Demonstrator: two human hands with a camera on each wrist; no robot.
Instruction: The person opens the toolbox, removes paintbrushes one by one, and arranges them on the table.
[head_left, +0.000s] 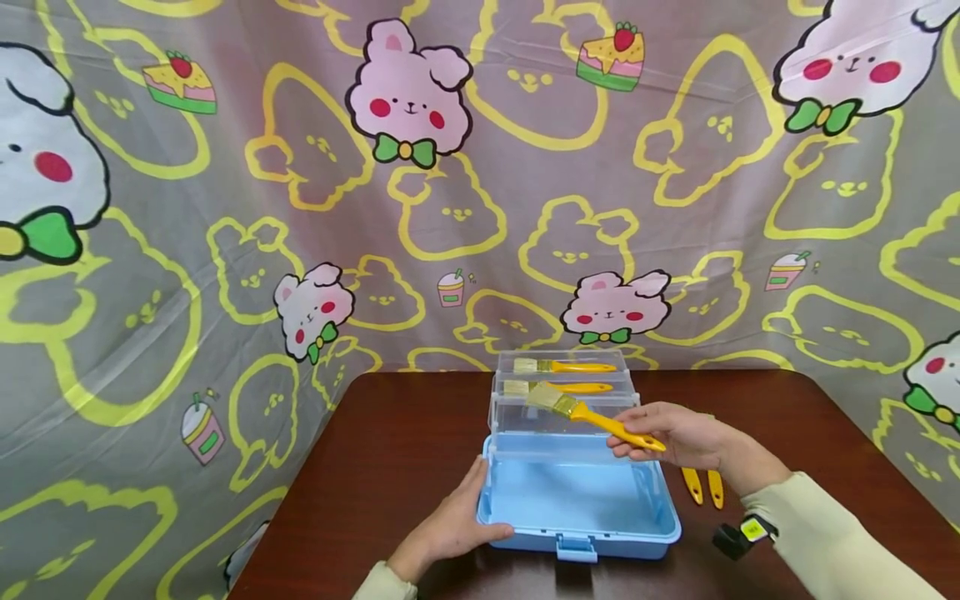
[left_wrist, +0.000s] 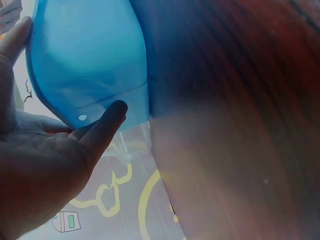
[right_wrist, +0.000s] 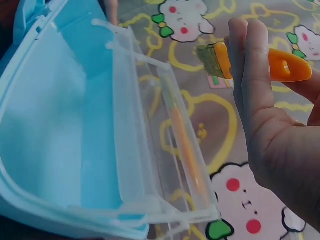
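Observation:
A yellow-handled paintbrush (head_left: 576,408) is pinched by its handle in my right hand (head_left: 678,433), above the right side of a light blue toolbox (head_left: 577,540). Its pale bristles point up and left in the head view. In the right wrist view my fingers (right_wrist: 257,65) hide part of the paintbrush (right_wrist: 287,66). My left hand (head_left: 453,517) rests against the toolbox's left front corner. The left wrist view shows that hand (left_wrist: 45,155) with extended fingers touching the blue wall (left_wrist: 100,50). The toolbox stands open, with its clear trays (head_left: 517,414) raised at the back.
Two more brushes, an upper one (head_left: 585,367) and a lower one (head_left: 592,387), lie in the raised trays. Right of the toolbox, two yellow handles (head_left: 692,487) show on the dark wooden table (head_left: 360,467), partly hidden by my right arm. A patterned curtain (head_left: 480,183) hangs behind.

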